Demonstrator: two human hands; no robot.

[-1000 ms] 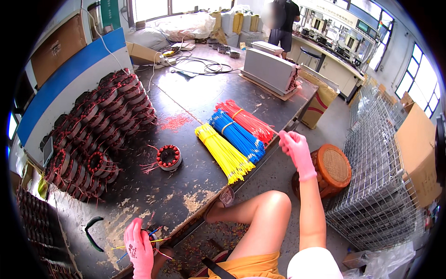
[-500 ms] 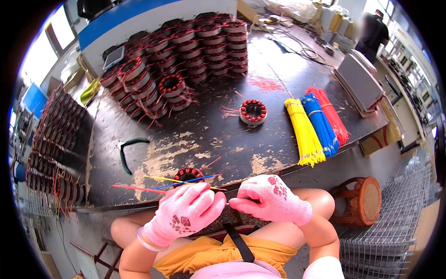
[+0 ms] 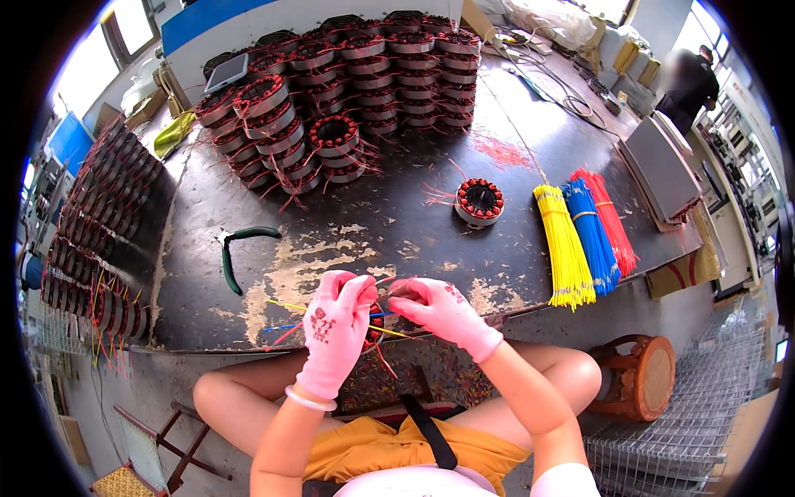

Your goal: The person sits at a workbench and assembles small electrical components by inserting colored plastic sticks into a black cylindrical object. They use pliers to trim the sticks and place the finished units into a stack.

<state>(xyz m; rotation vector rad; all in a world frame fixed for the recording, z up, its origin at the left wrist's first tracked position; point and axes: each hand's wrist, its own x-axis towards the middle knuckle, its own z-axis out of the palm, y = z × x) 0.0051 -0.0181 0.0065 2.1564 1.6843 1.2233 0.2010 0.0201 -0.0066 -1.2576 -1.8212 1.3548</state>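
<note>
Both my hands wear pink gloves with a dark print and meet at the table's front edge. My left hand (image 3: 331,327) is closed, fingertips pinched on a thin wire. Beside it my right hand (image 3: 443,316) is closed too, its fingertips at the same wire, a short stretch of which shows between them. Below the fingers sits a stator ring with red windings (image 3: 375,334), partly covered by my left hand. A yellow wire (image 3: 286,306), a blue wire (image 3: 281,328) and a red wire (image 3: 287,336) stick out left of that hand.
Green-handled cutters (image 3: 228,258) lie on the dark worn table (image 3: 397,207). Another stator (image 3: 479,201) stands ahead, near yellow (image 3: 566,248), blue (image 3: 591,236) and red wire bundles (image 3: 604,217). Stacked stators (image 3: 356,83) fill the back. A wooden stool (image 3: 633,377) is at right; a person (image 3: 691,87) stands far right.
Both hands have moved forward over the stator at the table edge, fingertips raised and close together. My left hand now covers part of the ring. The view has shifted slightly.
</note>
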